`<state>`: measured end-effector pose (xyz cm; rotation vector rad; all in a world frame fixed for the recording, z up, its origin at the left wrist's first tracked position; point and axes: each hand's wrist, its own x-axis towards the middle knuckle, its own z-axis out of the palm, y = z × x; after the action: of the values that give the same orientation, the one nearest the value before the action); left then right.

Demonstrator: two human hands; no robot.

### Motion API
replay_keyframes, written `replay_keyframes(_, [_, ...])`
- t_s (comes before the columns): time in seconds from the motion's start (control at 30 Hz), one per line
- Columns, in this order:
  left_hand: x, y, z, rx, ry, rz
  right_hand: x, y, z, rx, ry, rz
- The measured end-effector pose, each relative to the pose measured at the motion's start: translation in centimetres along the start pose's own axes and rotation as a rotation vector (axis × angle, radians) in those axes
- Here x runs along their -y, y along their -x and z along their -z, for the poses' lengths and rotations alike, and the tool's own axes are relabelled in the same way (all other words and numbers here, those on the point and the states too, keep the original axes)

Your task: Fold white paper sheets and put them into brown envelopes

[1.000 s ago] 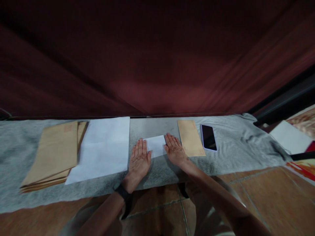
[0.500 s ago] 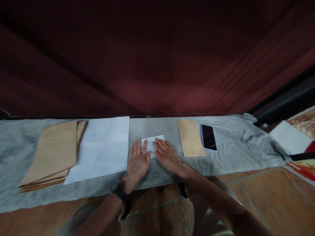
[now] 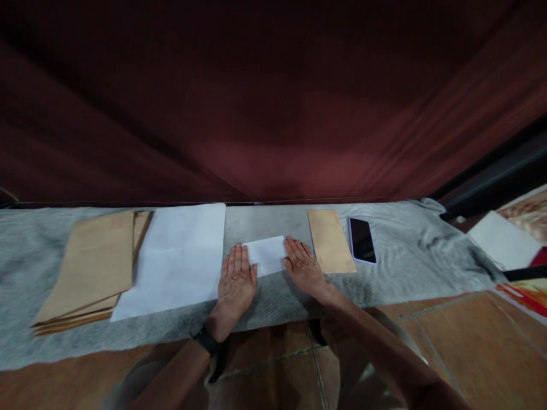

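A small folded white paper (image 3: 267,255) lies flat on the grey cloth (image 3: 273,220) in front of me. My left hand (image 3: 236,281) rests flat over the paper's left edge, fingers stretched out and pointing away from me. Over its right edge lies my right hand (image 3: 304,267), also flat with straight fingers. Between the two hands the middle of the paper shows. To the right of my right hand is a brown envelope (image 3: 332,242), close to its fingertips. Left of my left hand lies a large white sheet (image 3: 179,262).
At the far left sits a stack of brown envelopes (image 3: 96,256), partly beside the large sheet. A phone (image 3: 362,239) with a pale purple edge lies right of the single envelope. A dark red drape (image 3: 273,125) hangs behind the cloth-covered surface. Brown floor tiles (image 3: 482,341) show below.
My right hand has slid right, from the middle of the folded paper to its right edge. My left hand has shifted slightly left, so more of the paper shows.
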<state>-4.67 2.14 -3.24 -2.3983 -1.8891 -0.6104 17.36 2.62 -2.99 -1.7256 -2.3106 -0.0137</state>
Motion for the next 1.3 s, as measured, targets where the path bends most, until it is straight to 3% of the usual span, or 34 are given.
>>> replay_keyframes(0.1, [-1.0, -0.3, 0.7, -0.003, 0.011, -0.061, 0.1, -0.1, 0.0, -0.007, -0.002, -0.014])
replay_keyframes(0.3, [-3.2, -0.1, 0.7, 0.103, 0.101, -0.323, 0.3, 0.0, -0.1, -0.02, -0.01, -0.01])
replay_keyframes(0.63, [-1.2, 0.7, 0.2, 0.102, 0.019, -0.126, -0.5, 0.2, 0.5, -0.015, -0.05, -0.089])
replay_keyframes(0.77, [-1.0, 0.8, 0.4, 0.109, 0.007, -0.085, -0.5, -0.4, 1.9, 0.005, -0.099, -0.141])
replay_keyframes(0.93, [-1.4, 0.8, 0.4, 0.108, -0.009, -0.077, 0.8, -1.3, 3.8, 0.138, -0.226, -0.273])
replay_keyframes(1.07, [-1.5, 0.8, 0.5, 0.11, -0.022, -0.068, 1.1, -2.1, 3.9, 0.221, -0.377, -0.395])
replay_keyframes(1.2, [-1.6, 0.7, 0.6, 0.117, -0.004, -0.059, 0.4, -2.8, 3.3, 0.21, -0.661, -0.555])
replay_keyframes(1.3, [-1.7, 0.6, 0.7, 0.123, 0.036, -0.055, 0.4, -2.9, 2.8, 0.22, -0.873, -0.535])
